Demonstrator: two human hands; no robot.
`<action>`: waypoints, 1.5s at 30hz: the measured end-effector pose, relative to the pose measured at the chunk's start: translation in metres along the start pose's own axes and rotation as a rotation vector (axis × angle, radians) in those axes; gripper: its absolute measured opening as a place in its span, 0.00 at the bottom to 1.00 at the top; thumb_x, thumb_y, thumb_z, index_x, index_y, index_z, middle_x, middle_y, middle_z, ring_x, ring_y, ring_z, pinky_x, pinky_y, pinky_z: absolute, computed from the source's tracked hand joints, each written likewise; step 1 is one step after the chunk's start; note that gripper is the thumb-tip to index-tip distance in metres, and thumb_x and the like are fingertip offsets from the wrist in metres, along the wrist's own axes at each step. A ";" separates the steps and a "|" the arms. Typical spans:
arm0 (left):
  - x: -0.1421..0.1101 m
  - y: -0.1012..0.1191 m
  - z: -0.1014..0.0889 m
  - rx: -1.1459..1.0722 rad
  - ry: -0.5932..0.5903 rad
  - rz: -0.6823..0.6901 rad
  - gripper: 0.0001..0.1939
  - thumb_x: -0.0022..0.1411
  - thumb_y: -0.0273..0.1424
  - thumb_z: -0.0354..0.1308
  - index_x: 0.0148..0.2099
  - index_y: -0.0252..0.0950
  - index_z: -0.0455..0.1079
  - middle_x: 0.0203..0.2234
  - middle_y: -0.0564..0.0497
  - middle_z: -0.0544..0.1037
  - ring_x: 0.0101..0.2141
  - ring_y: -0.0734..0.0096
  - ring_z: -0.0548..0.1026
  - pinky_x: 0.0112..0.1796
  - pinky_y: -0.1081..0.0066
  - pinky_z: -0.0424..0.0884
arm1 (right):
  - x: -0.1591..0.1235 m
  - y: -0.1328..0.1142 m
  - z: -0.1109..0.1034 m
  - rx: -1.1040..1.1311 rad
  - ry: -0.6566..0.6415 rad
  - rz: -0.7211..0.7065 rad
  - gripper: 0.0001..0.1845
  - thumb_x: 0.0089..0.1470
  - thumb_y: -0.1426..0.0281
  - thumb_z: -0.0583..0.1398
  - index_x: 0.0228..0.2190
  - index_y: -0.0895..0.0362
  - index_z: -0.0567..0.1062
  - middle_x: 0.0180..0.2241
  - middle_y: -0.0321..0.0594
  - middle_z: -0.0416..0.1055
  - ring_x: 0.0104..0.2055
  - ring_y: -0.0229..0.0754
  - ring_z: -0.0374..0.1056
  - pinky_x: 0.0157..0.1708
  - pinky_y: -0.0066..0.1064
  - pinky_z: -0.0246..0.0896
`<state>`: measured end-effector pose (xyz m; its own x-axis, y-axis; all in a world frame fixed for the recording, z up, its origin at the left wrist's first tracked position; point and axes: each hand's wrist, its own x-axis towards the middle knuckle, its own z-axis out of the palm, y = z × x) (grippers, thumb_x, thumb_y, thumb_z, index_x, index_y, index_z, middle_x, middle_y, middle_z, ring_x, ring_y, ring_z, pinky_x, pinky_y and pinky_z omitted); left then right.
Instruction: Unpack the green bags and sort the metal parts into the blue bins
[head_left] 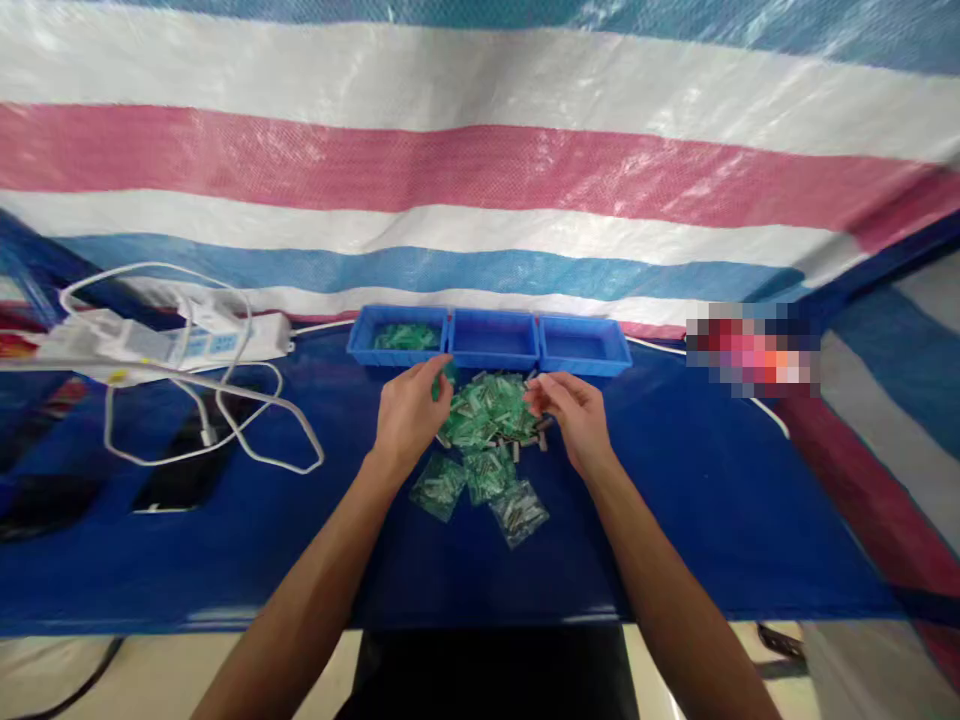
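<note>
A heap of small green and silvery pieces lies on the blue table in front of me. My left hand is at the heap's left side, thumb and fingers closed on a small green piece. On the opposite side, my right hand has its fingertips pinched together at the edge of the heap; whatever they hold is too small to make out. Nearer to me lie small clear bags of pieces: a left bag, a middle bag and a right bag.
Behind the heap stand three blue bins in a row: the left bin contains green pieces, beside a middle bin and a right bin. A white power strip, looped white cable and dark phone are at left.
</note>
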<state>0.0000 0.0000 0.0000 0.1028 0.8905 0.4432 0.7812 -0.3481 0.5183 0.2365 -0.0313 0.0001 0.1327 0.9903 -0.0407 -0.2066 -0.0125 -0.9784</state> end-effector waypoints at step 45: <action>0.010 0.011 0.008 -0.960 0.048 -0.474 0.23 0.64 0.49 0.64 0.46 0.34 0.81 0.34 0.45 0.84 0.32 0.69 0.80 0.34 0.72 0.73 | -0.004 -0.002 0.003 -0.084 -0.019 -0.106 0.14 0.58 0.56 0.67 0.38 0.54 0.81 0.27 0.36 0.79 0.24 0.38 0.70 0.27 0.31 0.66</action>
<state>0.0142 0.0079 0.0045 -0.1245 0.9902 0.0631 -0.0781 -0.0732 0.9943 0.2331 -0.0343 0.0025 0.1311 0.9891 0.0666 -0.1104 0.0813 -0.9906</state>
